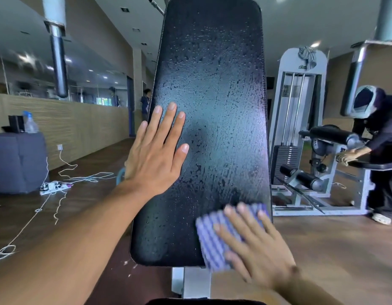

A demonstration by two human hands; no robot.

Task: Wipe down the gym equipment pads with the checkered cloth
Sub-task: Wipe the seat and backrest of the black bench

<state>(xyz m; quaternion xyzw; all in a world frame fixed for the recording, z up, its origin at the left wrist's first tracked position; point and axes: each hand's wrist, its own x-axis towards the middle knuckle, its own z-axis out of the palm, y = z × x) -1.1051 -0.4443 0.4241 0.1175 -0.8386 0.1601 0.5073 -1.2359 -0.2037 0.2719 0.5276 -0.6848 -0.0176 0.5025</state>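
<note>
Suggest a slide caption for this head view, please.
Right hand presses the checkered cloth on the wet black pad; left hand rests flat on it.

Bare forearms (no sleeves, no gloves)

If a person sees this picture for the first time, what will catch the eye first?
The tall black pad in the centre, beaded with droplets. The left hand lies flat on its left edge, and the right hand presses the checkered cloth on its lower right corner. At far right, another person bends over a machine.
</note>
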